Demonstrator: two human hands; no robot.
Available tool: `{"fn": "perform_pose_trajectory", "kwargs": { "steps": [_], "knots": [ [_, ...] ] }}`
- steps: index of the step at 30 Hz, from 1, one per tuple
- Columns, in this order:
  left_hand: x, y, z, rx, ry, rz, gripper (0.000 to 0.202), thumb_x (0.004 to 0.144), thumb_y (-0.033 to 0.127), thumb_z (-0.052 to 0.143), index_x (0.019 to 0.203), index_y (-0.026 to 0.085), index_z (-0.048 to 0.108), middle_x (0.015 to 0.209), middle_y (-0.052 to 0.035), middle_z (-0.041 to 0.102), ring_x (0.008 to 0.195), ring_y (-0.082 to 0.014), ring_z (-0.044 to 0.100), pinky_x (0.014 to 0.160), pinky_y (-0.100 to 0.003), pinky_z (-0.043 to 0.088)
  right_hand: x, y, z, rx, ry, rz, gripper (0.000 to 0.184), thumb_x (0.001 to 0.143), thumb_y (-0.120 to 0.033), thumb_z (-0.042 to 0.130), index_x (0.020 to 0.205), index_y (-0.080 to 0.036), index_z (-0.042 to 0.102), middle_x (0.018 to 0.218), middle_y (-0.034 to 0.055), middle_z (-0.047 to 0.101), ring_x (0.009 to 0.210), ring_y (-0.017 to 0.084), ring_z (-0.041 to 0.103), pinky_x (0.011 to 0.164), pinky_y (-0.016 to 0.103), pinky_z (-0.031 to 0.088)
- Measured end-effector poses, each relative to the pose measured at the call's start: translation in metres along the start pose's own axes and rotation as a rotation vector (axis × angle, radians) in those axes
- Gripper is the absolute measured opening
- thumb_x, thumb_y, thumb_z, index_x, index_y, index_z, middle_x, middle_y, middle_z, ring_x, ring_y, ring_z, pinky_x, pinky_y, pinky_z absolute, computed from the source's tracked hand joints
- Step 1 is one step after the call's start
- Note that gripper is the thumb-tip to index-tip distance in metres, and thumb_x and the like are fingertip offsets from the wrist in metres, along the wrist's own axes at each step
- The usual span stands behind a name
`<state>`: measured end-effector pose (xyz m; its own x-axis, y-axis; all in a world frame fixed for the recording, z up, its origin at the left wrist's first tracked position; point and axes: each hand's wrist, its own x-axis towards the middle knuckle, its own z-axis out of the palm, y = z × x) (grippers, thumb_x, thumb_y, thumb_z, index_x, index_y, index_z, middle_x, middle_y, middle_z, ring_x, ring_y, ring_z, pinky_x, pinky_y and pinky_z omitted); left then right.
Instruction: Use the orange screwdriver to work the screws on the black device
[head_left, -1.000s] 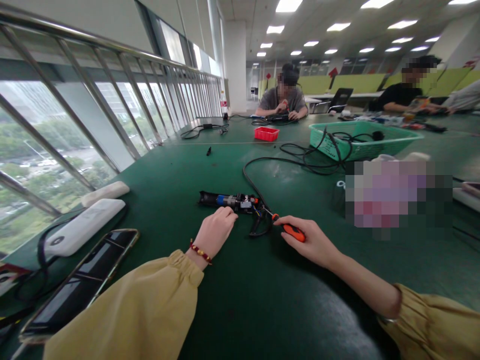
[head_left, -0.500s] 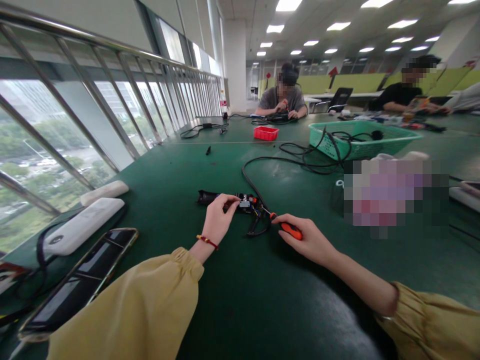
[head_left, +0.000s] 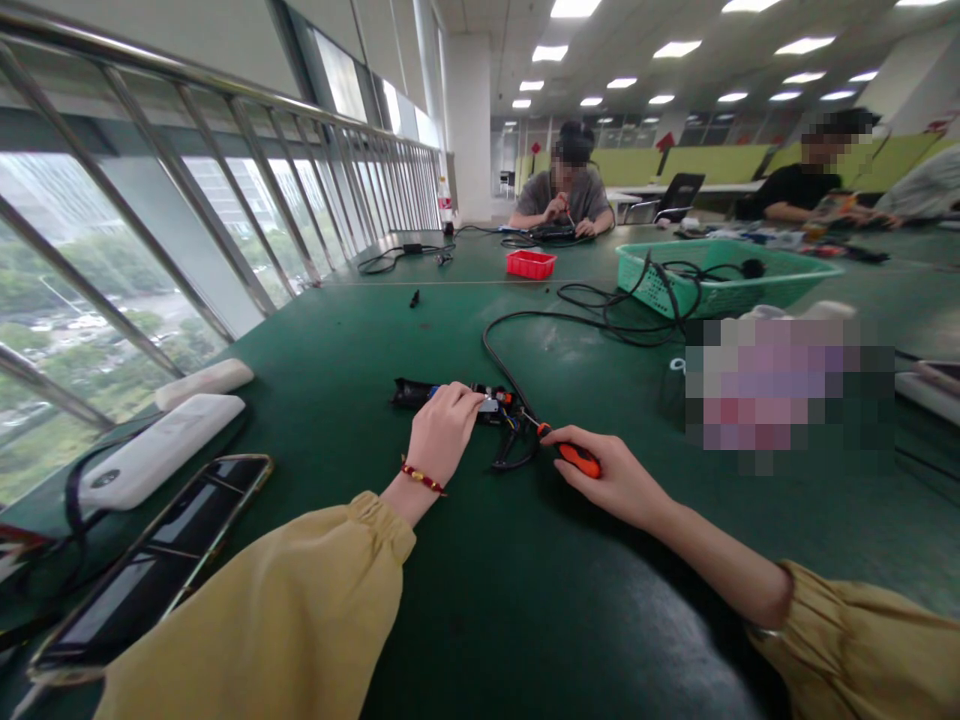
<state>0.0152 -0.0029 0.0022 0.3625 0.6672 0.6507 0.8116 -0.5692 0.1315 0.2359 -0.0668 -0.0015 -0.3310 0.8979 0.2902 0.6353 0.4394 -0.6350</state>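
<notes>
A black corded device (head_left: 411, 393) lies on the green table with its casing opened. Small metal parts, an orange piece and thin coloured wires show at its right end. My left hand (head_left: 444, 428) is over its middle, fingers bent and closed at the exposed parts; the fingertips partly hide what they pinch. In my right hand (head_left: 611, 475) is a screwdriver (head_left: 579, 460) with an orange and black handle. Its shaft points up and left, and the tip is at the right end of the device, among the wires.
A black cable (head_left: 491, 340) runs from the device toward a green basket (head_left: 720, 298). Beyond stands a red tray (head_left: 531, 264). At left lie a phone (head_left: 161, 560) and a white power bank (head_left: 165, 450). A co-worker (head_left: 562, 190) sits across the table.
My left hand has rolled slightly over the device, its back turned more upward and the thumb now less visible. My right hand and the screwdriver are nearly unchanged.
</notes>
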Motion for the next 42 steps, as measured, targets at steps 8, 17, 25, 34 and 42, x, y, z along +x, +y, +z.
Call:
{"fn": "perform_pose_trajectory", "kwargs": {
  "steps": [8,17,25,34,42],
  "knots": [
    [0.003,0.006,0.005,-0.052,0.023,0.147,0.015,0.086,0.02,0.05,0.086,0.017,0.064,0.086,-0.0039,0.067,0.083,-0.0167,0.059,0.079,-0.033,0.044,0.0,0.001,0.001,0.001,-0.013,0.007,0.027,0.076,-0.022,0.05,0.101,-0.021,0.06,0.09,0.0009,0.065,0.074,0.014,0.059,0.071,0.025,0.043],
    [0.005,0.006,0.002,0.031,-0.03,0.167,0.013,0.083,0.021,0.054,0.086,0.021,0.067,0.085,-0.004,0.065,0.086,-0.0187,0.055,0.076,-0.035,0.042,0.0,0.001,0.001,-0.007,-0.006,0.001,0.026,0.076,-0.022,0.05,0.101,-0.021,0.06,0.088,0.0008,0.065,0.071,0.013,0.059,0.067,0.024,0.044],
    [0.004,0.001,0.007,-0.053,0.006,0.132,0.013,0.084,0.023,0.055,0.085,0.02,0.067,0.084,-0.0025,0.066,0.085,-0.0168,0.055,0.076,-0.032,0.041,0.001,-0.001,0.0,-0.017,-0.013,0.017,0.026,0.077,-0.022,0.05,0.101,-0.021,0.059,0.09,0.001,0.066,0.074,0.014,0.06,0.07,0.024,0.044],
    [0.004,-0.008,0.002,0.009,-0.049,0.177,0.024,0.082,0.032,0.055,0.103,0.025,0.064,0.111,-0.0062,0.058,0.103,-0.021,0.05,0.089,-0.037,0.039,-0.001,0.0,0.002,0.029,0.077,0.035,0.033,0.078,-0.023,0.05,0.11,-0.021,0.049,0.08,-0.0003,0.062,0.065,0.013,0.057,0.065,0.025,0.043],
    [0.001,-0.056,-0.002,0.064,-0.247,-0.029,0.056,0.079,0.054,0.051,0.121,0.017,0.049,0.112,-0.0102,0.056,0.108,-0.0256,0.047,0.102,-0.047,0.024,-0.006,0.003,0.001,0.269,0.593,0.057,0.021,0.077,-0.025,0.057,0.096,-0.02,0.05,0.078,0.0011,0.057,0.064,0.013,0.056,0.064,0.029,0.047]
  ]
}}
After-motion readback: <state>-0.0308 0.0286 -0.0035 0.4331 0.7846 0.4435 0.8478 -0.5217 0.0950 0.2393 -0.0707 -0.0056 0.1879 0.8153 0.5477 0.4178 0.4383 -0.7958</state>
